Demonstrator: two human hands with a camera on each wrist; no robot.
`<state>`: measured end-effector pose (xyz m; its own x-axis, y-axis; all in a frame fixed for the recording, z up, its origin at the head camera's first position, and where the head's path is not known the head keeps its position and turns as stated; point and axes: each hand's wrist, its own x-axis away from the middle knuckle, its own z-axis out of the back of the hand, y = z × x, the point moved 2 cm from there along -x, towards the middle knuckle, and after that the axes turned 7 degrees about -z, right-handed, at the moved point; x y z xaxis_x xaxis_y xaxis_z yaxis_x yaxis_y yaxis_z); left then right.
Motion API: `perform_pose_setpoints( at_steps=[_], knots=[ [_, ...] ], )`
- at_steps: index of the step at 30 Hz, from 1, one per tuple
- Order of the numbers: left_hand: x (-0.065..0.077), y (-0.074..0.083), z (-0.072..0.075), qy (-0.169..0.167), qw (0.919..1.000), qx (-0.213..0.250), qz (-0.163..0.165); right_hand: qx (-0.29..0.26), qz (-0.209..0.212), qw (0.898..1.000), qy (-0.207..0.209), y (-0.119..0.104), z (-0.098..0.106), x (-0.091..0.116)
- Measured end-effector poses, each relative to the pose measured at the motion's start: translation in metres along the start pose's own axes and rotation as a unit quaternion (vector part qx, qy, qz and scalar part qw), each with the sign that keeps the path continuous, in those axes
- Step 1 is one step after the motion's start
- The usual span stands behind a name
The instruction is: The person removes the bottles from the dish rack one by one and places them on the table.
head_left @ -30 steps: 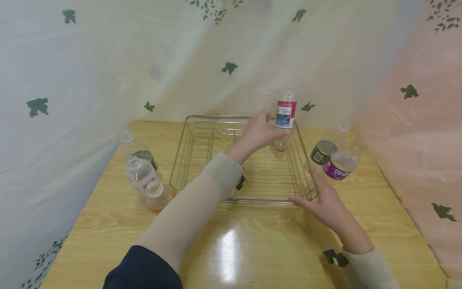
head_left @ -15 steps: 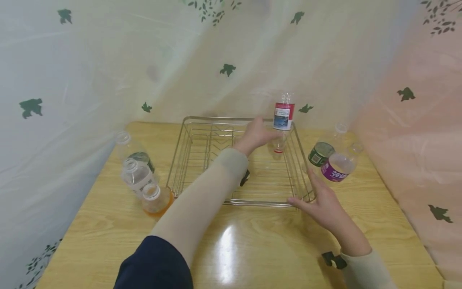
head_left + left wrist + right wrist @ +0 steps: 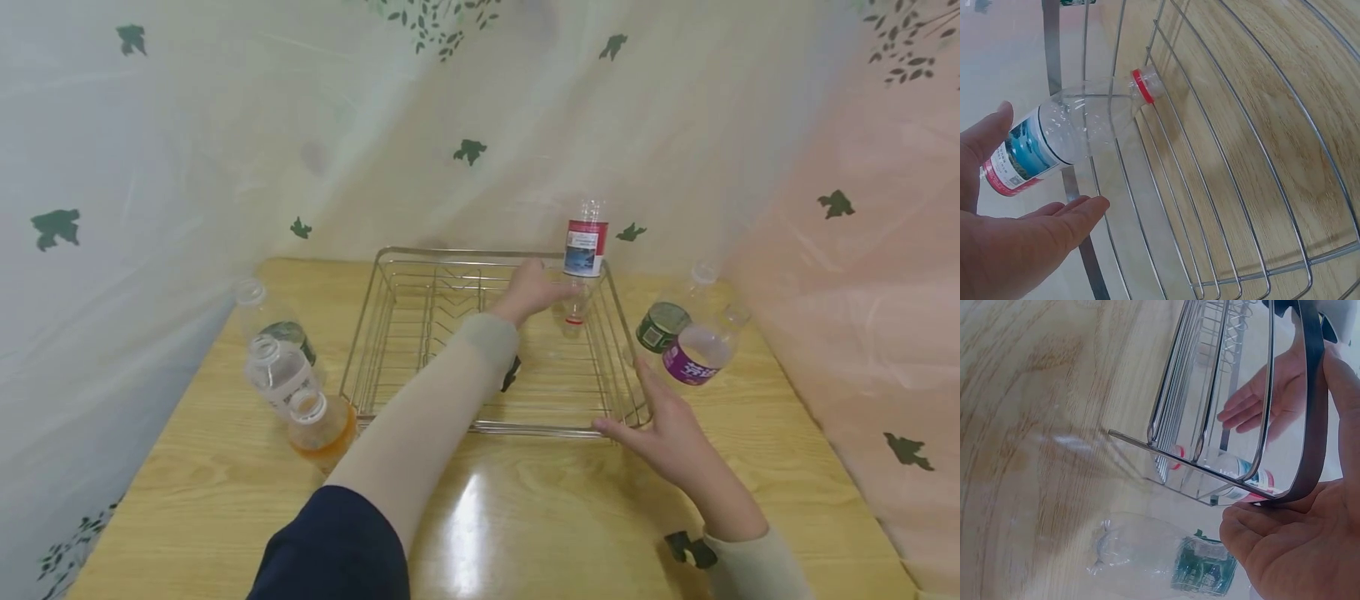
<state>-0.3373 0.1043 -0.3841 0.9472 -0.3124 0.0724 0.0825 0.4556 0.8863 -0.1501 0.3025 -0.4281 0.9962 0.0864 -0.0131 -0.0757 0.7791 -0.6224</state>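
A clear plastic bottle (image 3: 585,250) with a red and blue label stands upside down in the back right corner of the wire dish rack (image 3: 540,431). In the left wrist view its red-ringed neck points at the rack's wire floor. Beside this bottle (image 3: 1029,150) is my left hand (image 3: 528,292), with extended fingers and a gap between thumb and fingers; whether a fingertip touches it is unclear. My right hand (image 3: 671,437) holds the rack's front right corner. In the right wrist view, thumb and curled fingers lie against the rim.
Right of the rack stand a green-labelled bottle (image 3: 663,326) and a purple-labelled bottle (image 3: 691,358). Several more line the left side: a dark-labelled bottle (image 3: 288,333), a white-labelled bottle (image 3: 292,387) and an orange-banded bottle (image 3: 326,446). A patterned curtain (image 3: 360,158) hangs behind the table.
My left hand has lowered slightly beside the upside-down bottle, its fingers spread from it. The bottle keeps its place in the rack. My right hand stays at the corner; the head view shifts a little.
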Motion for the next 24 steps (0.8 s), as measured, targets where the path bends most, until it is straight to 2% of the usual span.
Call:
perform_pose_setpoints(
  at_steps=[6,10,14,17,20,24],
  knots=[
    [-0.009,-0.003,-0.005,0.014,0.9991,0.031,0.024,0.002,-0.001,1.0,0.0,-0.001,0.001,0.001],
    [-0.015,-0.008,-0.01,0.01,0.9984,0.046,0.03,0.005,-0.006,1.0,0.004,-0.001,0.001,0.001],
    [-0.022,-0.016,-0.014,0.015,0.9974,0.064,0.027,0.005,-0.002,1.0,0.008,-0.002,0.0,-0.001],
    [-0.025,-0.017,-0.019,0.032,0.9969,0.071,0.011,0.003,0.0,1.0,0.007,-0.001,-0.001,-0.002],
    [-0.029,-0.018,-0.027,0.05,0.997,0.059,0.002,0.003,-0.001,1.0,0.005,-0.001,-0.002,0.0],
    [-0.036,-0.019,-0.036,0.068,0.9966,0.047,0.006,0.005,0.001,1.0,0.007,-0.003,-0.002,0.002]
  ],
)
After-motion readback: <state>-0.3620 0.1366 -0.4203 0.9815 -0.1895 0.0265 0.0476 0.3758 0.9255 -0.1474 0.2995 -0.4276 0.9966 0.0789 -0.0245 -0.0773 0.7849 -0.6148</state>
